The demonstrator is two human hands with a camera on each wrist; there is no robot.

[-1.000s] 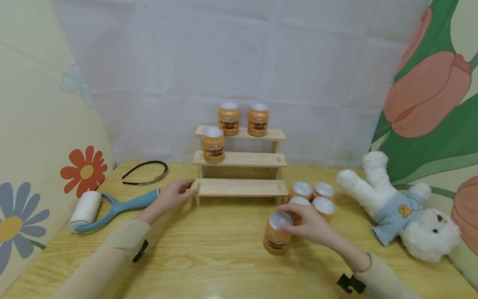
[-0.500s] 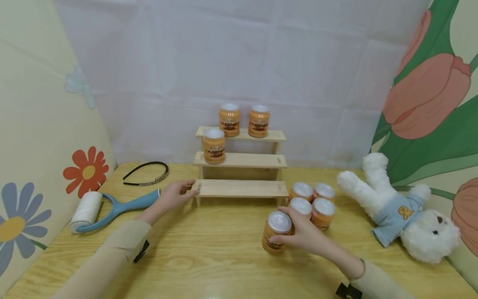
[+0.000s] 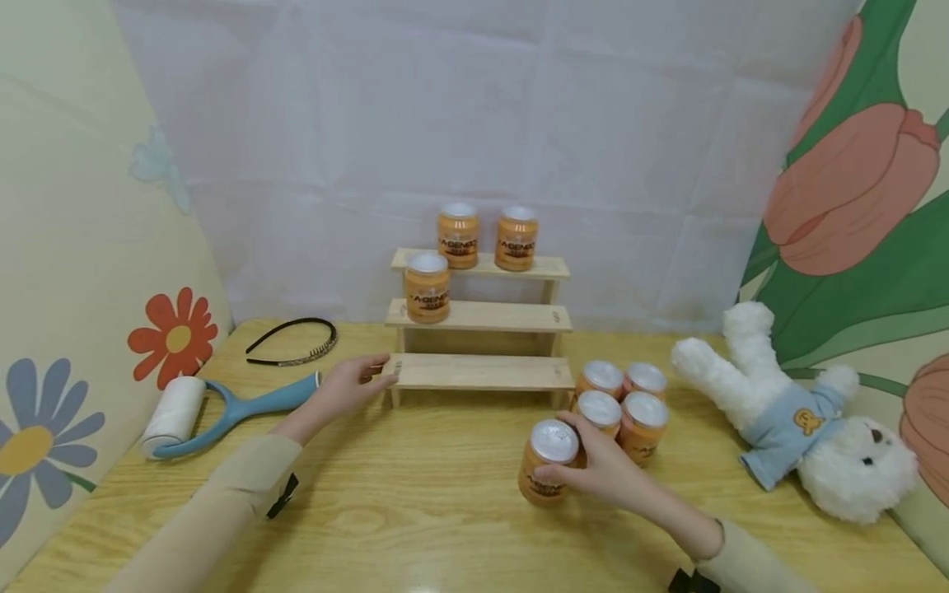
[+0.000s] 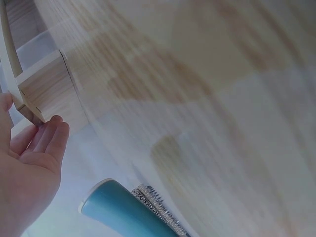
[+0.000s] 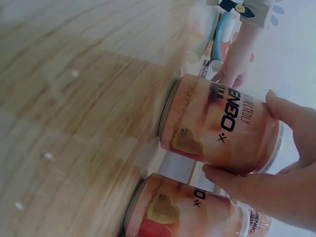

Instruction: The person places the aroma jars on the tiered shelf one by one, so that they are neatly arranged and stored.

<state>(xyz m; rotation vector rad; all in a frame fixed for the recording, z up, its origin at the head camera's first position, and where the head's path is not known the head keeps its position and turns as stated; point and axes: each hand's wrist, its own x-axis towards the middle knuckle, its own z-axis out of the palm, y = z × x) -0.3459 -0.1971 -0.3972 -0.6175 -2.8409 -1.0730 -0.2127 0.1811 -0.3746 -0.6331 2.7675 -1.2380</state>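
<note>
At the left end of the lowest step of a wooden three-step stand (image 3: 482, 372), my left hand (image 3: 348, 389) pinches the board. In the left wrist view, the thumb is on one face of the board and the fingers (image 4: 52, 136) are at its edge. My right hand (image 3: 604, 465) grips an orange can (image 3: 544, 469) with a silver top, thumb and fingers around its side. The can is upright, with its base at or close to the table. Several like cans (image 3: 643, 428) stand grouped just behind it. Two cans (image 3: 516, 239) occupy the top step, and one can (image 3: 427, 288) sits on the middle step's left.
A blue-handled lint roller (image 3: 237, 412) and a black headband (image 3: 326, 350) lie on the left of the wooden table (image 3: 385, 527). On the right lies a white plush toy (image 3: 793, 412) in a blue shirt. A white cloth (image 3: 460, 107) hangs behind the stand.
My right hand has slid lower, from near the can's top to around its side, and the can has shifted slightly left. The left hand stays at the stand.
</note>
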